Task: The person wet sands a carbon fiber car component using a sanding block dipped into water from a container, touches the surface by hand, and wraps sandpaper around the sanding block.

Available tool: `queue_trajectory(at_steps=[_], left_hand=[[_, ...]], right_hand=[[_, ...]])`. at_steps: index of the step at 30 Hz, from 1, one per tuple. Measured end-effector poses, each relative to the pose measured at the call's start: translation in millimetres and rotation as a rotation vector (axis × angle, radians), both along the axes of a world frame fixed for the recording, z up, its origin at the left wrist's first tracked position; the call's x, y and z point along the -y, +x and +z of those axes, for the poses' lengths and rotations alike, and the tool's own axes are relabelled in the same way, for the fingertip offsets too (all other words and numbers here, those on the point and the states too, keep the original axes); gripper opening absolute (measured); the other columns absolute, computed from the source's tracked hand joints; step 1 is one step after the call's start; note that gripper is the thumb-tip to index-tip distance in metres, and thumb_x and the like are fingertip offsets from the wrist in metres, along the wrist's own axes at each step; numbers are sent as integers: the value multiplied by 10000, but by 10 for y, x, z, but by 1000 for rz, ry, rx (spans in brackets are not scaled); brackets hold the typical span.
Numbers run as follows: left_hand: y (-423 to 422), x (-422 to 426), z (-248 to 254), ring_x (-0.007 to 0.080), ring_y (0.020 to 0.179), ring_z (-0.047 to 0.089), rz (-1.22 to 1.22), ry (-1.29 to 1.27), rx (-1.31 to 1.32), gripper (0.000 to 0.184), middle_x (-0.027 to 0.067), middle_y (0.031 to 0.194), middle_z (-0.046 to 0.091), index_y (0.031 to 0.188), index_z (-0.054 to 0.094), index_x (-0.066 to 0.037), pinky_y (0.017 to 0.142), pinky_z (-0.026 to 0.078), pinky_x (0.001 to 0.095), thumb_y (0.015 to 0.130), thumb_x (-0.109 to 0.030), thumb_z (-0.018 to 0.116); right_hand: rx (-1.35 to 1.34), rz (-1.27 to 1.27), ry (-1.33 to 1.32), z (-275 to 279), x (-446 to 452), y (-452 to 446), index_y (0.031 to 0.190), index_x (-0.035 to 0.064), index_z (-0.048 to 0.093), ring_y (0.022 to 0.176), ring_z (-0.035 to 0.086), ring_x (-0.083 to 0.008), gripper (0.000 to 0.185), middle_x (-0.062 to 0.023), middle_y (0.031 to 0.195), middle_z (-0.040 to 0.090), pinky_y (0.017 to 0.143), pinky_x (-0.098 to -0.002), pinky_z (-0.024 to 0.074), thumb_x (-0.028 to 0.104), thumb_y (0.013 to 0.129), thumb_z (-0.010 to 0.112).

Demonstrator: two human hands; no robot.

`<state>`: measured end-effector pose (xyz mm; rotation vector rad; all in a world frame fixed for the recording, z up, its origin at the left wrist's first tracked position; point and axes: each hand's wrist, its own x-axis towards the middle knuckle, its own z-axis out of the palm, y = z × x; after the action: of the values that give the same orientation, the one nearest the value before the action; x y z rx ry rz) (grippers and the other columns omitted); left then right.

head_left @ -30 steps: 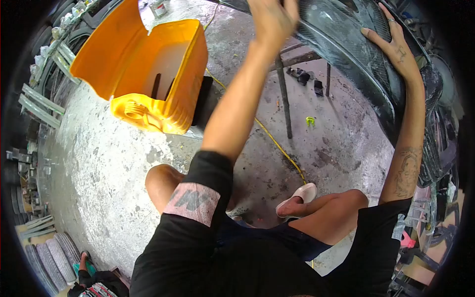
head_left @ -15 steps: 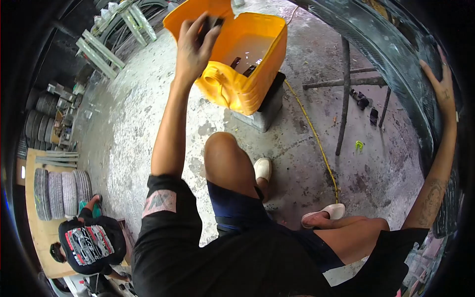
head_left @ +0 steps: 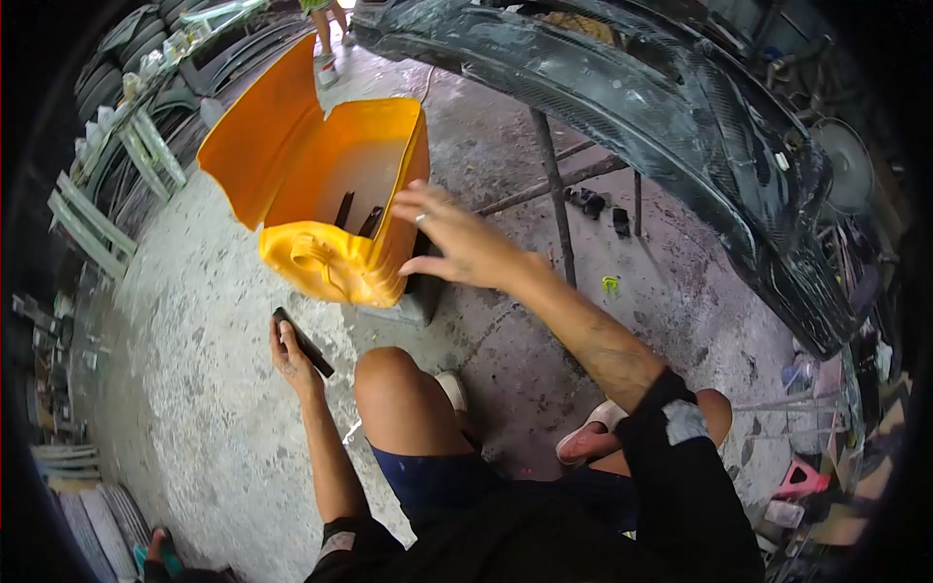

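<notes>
My left hand (head_left: 289, 361) is closed around a dark, flat, narrow block (head_left: 313, 352), held low in front of the yellow jerrycan (head_left: 335, 264). The jerrycan lies on its side with its top cut open like a flap, and cloudy water (head_left: 369, 167) is inside. Two dark strips (head_left: 345, 210) stick up out of that water. With fingers apart and slightly blurred, my right hand (head_left: 465, 243) is at the can's right rim; whether it touches the rim I cannot tell. A large dark panel with a woven texture (head_left: 622, 117) rests on a metal stand (head_left: 554, 185).
A grey base (head_left: 403, 309) supports the can. Black parts (head_left: 588, 202) and a bright green scrap (head_left: 610, 285) lie on the floor under the panel. Tyres (head_left: 97, 520) are at lower left, with another person's foot (head_left: 155, 544). Someone's legs (head_left: 330, 24) show at the top.
My left hand has come down from above the can, still holding the dark block. My right hand has left the panel and reached across to the can. The view has turned right.
</notes>
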<state>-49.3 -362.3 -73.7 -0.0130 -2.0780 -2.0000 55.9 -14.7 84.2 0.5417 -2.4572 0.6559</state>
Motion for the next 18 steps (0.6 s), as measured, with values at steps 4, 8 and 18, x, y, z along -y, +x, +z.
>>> queue_trajectory(at_steps=[4,8,18], left_hand=[[-396,-403,-289,252,1283,540,140,202,-34,653,178,1451,557,1529,452,51,1116,417,352,1099,-435,522],[-532,-762,-265,357,1413,446,205,125,-156,670,269,1529,438,1547,406,65,1201,336,412,1116,-445,464],[-956,-760,-69,399,1270,529,331,-29,-165,684,301,1353,480,1544,426,66,1100,417,460,1107,-459,462]], right_hand=[[32,41,110,-242,162,-492,1393,-31,567,1499,382,-389,705,-216,1514,517,1275,-526,242,491,940,703],[156,166,82,-263,183,-708,1101,-32,687,1275,566,-405,468,-200,1170,672,1249,-525,296,397,920,733],[-17,104,-35,-437,846,-885,924,-32,671,1066,591,-415,387,-197,999,644,1146,-520,374,348,903,737]])
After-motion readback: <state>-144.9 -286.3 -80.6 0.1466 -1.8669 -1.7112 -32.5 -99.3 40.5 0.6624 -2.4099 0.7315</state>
